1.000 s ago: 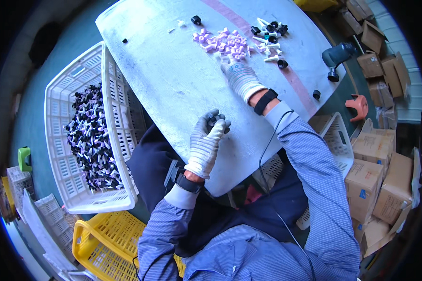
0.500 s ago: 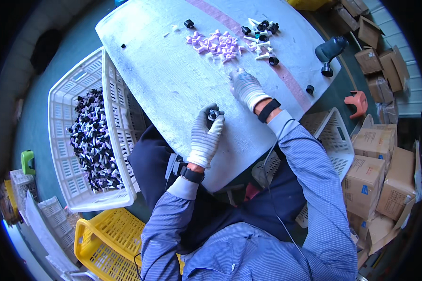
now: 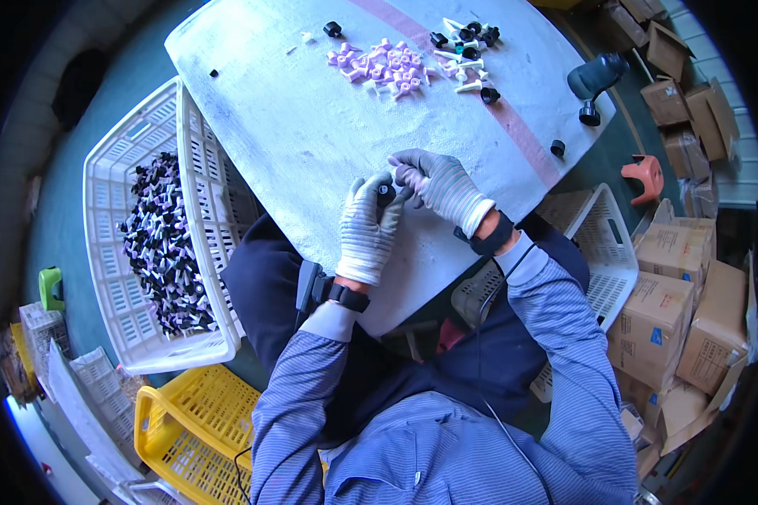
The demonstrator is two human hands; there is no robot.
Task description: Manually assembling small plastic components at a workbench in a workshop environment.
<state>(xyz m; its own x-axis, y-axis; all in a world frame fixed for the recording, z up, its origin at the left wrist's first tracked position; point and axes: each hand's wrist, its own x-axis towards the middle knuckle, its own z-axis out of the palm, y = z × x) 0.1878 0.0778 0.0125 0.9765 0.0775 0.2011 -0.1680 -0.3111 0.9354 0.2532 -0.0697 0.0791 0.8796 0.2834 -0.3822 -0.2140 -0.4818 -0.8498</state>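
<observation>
My left hand point(image 3: 366, 227), in a striped white-and-grey work glove, is closed around a small round black plastic cap point(image 3: 385, 192), its opening facing up. Close beside it, the gloved right hand point(image 3: 438, 185) is closed, fingers bent toward the cap. A bit of pale purple, probably a small plastic plug, shows at the right fingertips; the fingers hide most of it. Farther up the table lies a pile of pink-purple plastic plugs point(image 3: 386, 69). To its right are white cone-shaped pieces point(image 3: 470, 86) mixed with black caps point(image 3: 465, 35).
A white crate point(image 3: 109, 278) at left holds many black, white and purple pieces. The white-covered table point(image 3: 295, 143) carries a dark bottle-like object point(image 3: 596, 77) and a loose black cap point(image 3: 557, 148) at right. A yellow crate point(image 3: 198, 404), another white crate point(image 3: 608, 252) and cardboard boxes point(image 3: 653, 320) stand around.
My right hand has come back from near the pink-purple pile to the left hand, its fingers now at the black cap. The left hand has stayed nearly in place, holding the cap.
</observation>
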